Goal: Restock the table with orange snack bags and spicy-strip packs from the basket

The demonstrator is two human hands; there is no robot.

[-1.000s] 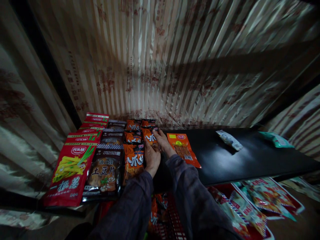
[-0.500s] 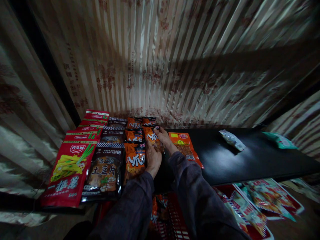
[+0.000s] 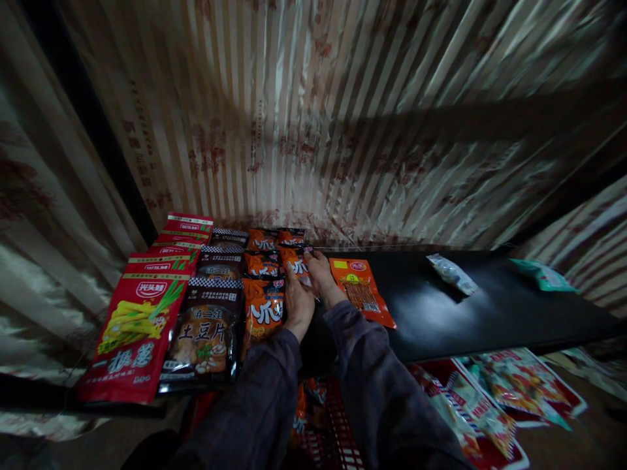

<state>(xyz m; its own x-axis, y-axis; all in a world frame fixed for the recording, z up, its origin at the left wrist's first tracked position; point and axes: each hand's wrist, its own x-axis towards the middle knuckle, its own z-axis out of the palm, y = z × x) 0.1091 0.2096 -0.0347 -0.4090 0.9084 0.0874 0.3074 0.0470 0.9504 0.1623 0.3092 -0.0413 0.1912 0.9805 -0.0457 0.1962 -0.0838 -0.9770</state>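
Note:
An orange snack bag [image 3: 295,262] lies flat on the black shelf [image 3: 416,307], held at its sides between both hands. My left hand [image 3: 298,301] grips its near left edge, the fingers partly hidden. On the bag's right edge are the closed fingers of my right hand [image 3: 321,272]. Behind it is another orange bag [image 3: 292,236], and to the left runs a column of matching orange bags, the nearest [image 3: 263,308] beside my left hand. A flat orange-red packet of brown sticks [image 3: 361,290] lies just right of my right hand.
Dark potato-chip bags [image 3: 202,336] and overlapping red bags [image 3: 134,333] fill the shelf's left end. Farther right lie a small white packet [image 3: 453,274] and a teal packet [image 3: 543,274]. Below are a red basket [image 3: 345,424] and trays with snack bags [image 3: 482,411]. Striped cloth [image 3: 304,117] hangs behind.
Both hands stay on the same orange bag, with only a slight shift of the fingers. The camera view has moved a little.

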